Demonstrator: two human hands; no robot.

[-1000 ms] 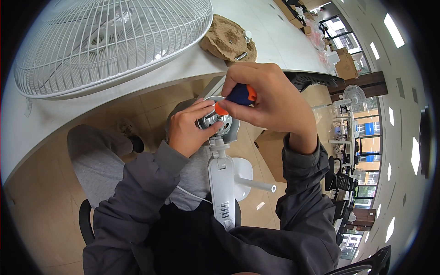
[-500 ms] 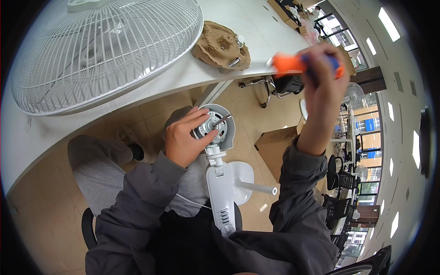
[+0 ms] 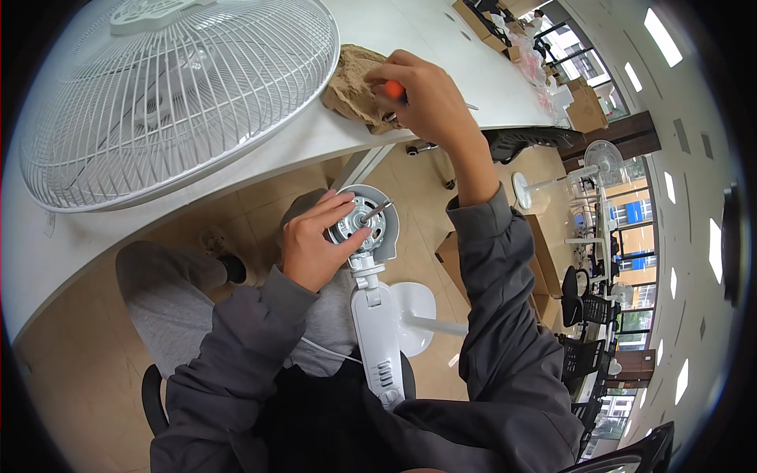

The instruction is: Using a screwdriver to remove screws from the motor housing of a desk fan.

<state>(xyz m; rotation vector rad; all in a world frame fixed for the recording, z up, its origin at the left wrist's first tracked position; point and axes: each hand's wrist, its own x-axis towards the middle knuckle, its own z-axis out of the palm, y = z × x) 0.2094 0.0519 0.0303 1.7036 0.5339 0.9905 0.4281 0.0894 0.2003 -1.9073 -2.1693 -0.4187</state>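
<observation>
My left hand [image 3: 314, 244] grips the edge of a silver fan motor [image 3: 371, 222], fingers curved over its rim and thumb across the front. A metal shaft sticks out of the motor's middle, and a white housing curves behind it. Below it, the white fan stand's neck [image 3: 377, 331] leans against my lap. My right hand [image 3: 430, 98] is closed around a screwdriver [image 3: 396, 90] with an orange and blue handle; a thin metal tip shows beyond the hand. It hovers over or touches a crumpled brown lump [image 3: 351, 83] on the table; the fingertips are partly hidden.
A large white fan grille [image 3: 181, 102] covers the left of the white table [image 3: 441, 47]. Beside my lap a white round base with a pole [image 3: 414, 315] stands on the floor. An open cardboard box [image 3: 544, 268] lies behind my right forearm, and another white fan [image 3: 603, 162] stands farther off.
My right hand has swung left with the screwdriver, from out over the right side to the brown lump, covering the small metal pieces there. My left hand stays on the motor.
</observation>
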